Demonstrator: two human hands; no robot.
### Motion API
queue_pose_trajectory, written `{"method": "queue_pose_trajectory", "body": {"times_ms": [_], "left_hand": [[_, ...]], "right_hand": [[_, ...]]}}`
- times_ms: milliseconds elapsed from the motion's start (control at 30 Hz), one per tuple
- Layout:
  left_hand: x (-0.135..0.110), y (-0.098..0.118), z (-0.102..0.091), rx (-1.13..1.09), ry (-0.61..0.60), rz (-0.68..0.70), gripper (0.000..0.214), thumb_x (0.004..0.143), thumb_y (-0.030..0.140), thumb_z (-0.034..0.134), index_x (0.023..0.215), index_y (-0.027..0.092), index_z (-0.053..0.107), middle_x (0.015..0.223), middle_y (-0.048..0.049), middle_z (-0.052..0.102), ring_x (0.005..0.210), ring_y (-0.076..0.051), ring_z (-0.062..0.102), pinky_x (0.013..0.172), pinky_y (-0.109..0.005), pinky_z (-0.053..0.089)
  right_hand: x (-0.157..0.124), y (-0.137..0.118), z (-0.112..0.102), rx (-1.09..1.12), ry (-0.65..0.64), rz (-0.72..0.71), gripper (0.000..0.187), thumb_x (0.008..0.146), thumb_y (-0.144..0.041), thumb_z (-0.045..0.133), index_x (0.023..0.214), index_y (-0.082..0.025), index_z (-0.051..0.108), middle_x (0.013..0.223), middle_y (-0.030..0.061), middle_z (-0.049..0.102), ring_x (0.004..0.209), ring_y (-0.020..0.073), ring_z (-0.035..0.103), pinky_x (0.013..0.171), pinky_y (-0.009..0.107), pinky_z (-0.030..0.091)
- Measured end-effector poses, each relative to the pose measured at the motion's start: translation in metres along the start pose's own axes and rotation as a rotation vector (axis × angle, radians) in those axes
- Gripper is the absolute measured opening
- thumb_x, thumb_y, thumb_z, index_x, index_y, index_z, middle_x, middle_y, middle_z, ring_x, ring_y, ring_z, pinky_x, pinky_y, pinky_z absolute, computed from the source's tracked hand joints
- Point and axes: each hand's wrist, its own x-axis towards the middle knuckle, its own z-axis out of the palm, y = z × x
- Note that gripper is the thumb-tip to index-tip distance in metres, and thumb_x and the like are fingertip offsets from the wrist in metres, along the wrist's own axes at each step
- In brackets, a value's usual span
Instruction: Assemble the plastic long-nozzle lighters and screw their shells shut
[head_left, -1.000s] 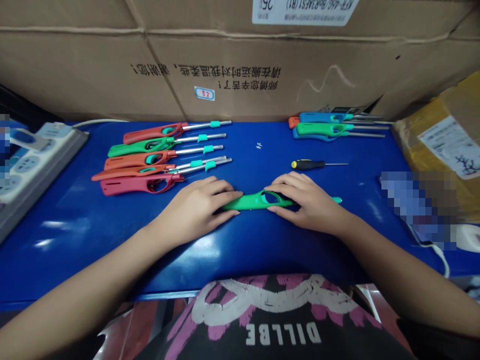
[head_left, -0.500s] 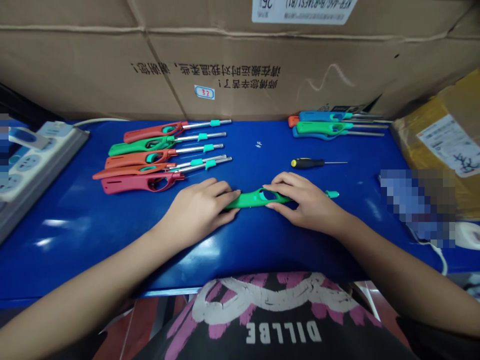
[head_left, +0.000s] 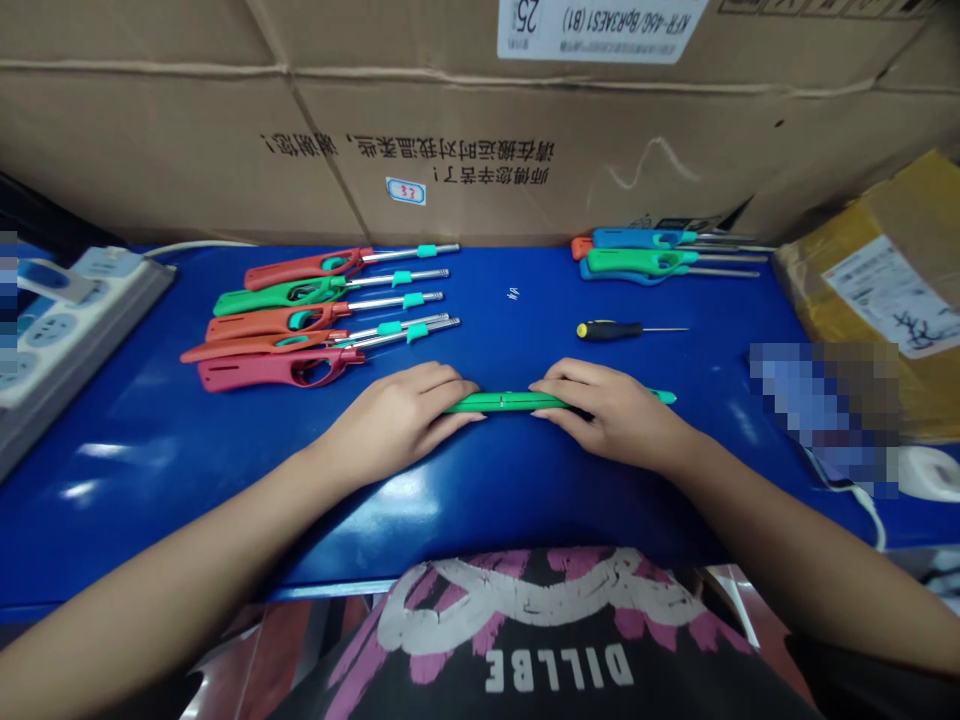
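A green long-necked lighter [head_left: 506, 402] lies crosswise in front of me, turned so its narrow seam edge faces up. My left hand [head_left: 409, 415] pinches the handle end between thumb and fingers. Around the other end close the fingers of my right hand [head_left: 600, 410], which hides most of the neck; a turquoise tip sticks out beyond it. Left of centre lie several more lighters in a row, among them a pinkish-red one [head_left: 255, 370] and a green one [head_left: 277, 294]. A screwdriver [head_left: 611, 329] with a black and yellow handle rests beyond my right hand.
At the back right sits a pile of blue, green and orange lighters [head_left: 630, 260]. A large cardboard box [head_left: 450, 120] walls off the far side. A power strip [head_left: 67, 320] stands left; a taped carton [head_left: 885, 300] and a blurred-out object [head_left: 825, 410] are right. Tiny white bits [head_left: 513, 293] lie mid-table.
The green lighter has been rolled about its length: its trigger opening faced up before, and now its narrow edge does. Both hands keep their grip in nearly the same place.
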Motion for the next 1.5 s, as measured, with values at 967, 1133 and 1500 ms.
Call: {"method": "queue_pose_trajectory", "body": {"times_ms": [967,1133,1500], "left_hand": [[0.005,0.01,0.0,-0.758,0.008,-0.471,0.034,0.104,0.039,0.049,0.114,0.014,0.068,0.07,-0.0022,0.07,0.052,-0.011,0.061,0.047,-0.021,0.05],[0.006,0.013,0.002,-0.888,0.04,-0.491,0.04,0.1,0.039,0.057,0.132,0.015,0.064,0.094,-0.0083,0.078,0.062,-0.013,0.07,0.057,-0.024,0.061],[0.001,0.015,0.008,-0.429,0.189,-0.082,0.026,0.09,0.024,0.073,0.115,0.017,0.074,0.109,-0.0062,0.079,0.097,-0.018,0.075,0.088,-0.026,0.061]], "right_hand": [[0.0,-0.004,-0.007,-0.238,0.021,0.009,0.056,0.098,-0.049,0.058,0.148,-0.023,0.049,0.123,0.0096,0.07,0.107,0.0244,0.067,0.087,0.038,0.052],[0.0,-0.004,-0.006,-0.212,0.003,0.001,0.039,0.104,-0.039,0.048,0.14,-0.026,0.059,0.114,0.0067,0.073,0.098,0.0209,0.069,0.078,0.033,0.053],[0.0,-0.007,-0.004,0.002,0.046,-0.105,0.033,0.105,-0.037,0.048,0.122,-0.019,0.069,0.113,0.0061,0.076,0.104,0.0187,0.071,0.089,0.03,0.054]]}}
